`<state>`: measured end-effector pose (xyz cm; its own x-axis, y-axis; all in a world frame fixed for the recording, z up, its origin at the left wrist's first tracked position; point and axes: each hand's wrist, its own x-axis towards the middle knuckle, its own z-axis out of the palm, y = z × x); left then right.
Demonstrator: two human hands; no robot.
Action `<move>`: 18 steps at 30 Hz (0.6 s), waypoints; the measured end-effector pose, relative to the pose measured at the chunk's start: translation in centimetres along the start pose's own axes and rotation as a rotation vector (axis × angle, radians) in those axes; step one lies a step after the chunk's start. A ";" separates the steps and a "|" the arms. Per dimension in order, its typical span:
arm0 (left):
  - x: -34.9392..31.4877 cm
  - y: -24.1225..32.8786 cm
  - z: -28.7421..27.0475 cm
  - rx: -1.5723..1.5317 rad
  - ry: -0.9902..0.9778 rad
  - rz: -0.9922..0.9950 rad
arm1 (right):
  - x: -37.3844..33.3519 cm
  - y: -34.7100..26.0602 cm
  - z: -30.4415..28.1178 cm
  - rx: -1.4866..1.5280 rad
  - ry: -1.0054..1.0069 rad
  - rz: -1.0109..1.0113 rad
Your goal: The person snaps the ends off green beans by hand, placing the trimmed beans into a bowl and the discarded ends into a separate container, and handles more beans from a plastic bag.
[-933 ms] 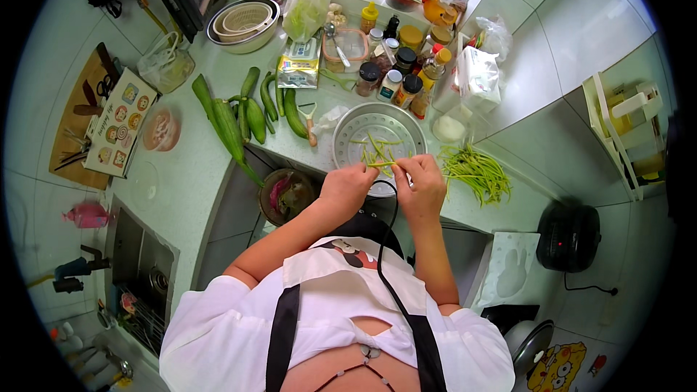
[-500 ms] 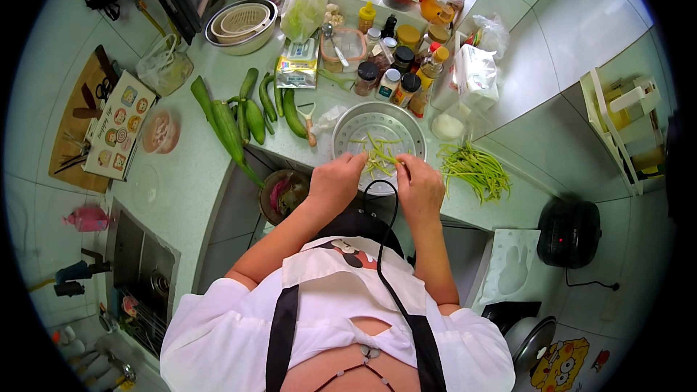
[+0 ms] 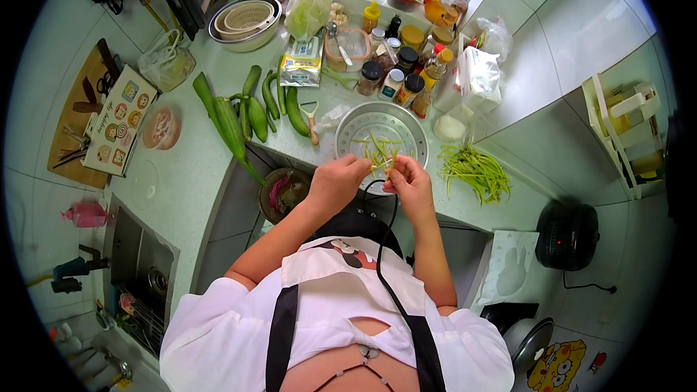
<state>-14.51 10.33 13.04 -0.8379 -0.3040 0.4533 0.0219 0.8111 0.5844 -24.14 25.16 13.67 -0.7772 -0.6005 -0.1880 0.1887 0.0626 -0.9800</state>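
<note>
Both my hands meet over the near rim of a round metal colander (image 3: 345,136). My left hand (image 3: 340,184) is closed, its fingertips pinching a thin green stalk (image 3: 380,166). Close beside it, my right hand (image 3: 411,187) pinches green stalk too, with thumb and forefinger together. Whether both grip one piece or two is too small to tell. Short cut stalks (image 3: 377,147) lie scattered on the colander's perforated bottom. To its right, a heap of long green stalks (image 3: 475,173) rests on the counter.
Left of the colander lie a wooden-handled peeler (image 3: 312,128), cucumbers (image 3: 294,112) and ridged gourds (image 3: 229,127). Seasoning jars (image 3: 390,85) crowd behind it. A bin (image 3: 274,207) stands below the counter's edge. A black cable (image 3: 380,261) hangs before me.
My right hand has turned, its fingers now bent inward near the left fingertips. The stalk stretched between the hands earlier looks shorter now. The whole view has shifted slightly.
</note>
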 end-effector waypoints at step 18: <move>-9.3 -10.2 -3.4 0.282 -0.179 -0.503 | 3.8 5.9 -4.3 -0.213 0.276 0.033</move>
<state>-5.02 3.13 5.13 -0.7875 -0.6154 0.0330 -0.5256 0.6986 0.4855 -28.54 26.63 6.89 -0.9113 -0.3588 -0.2019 0.1096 0.2611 -0.9591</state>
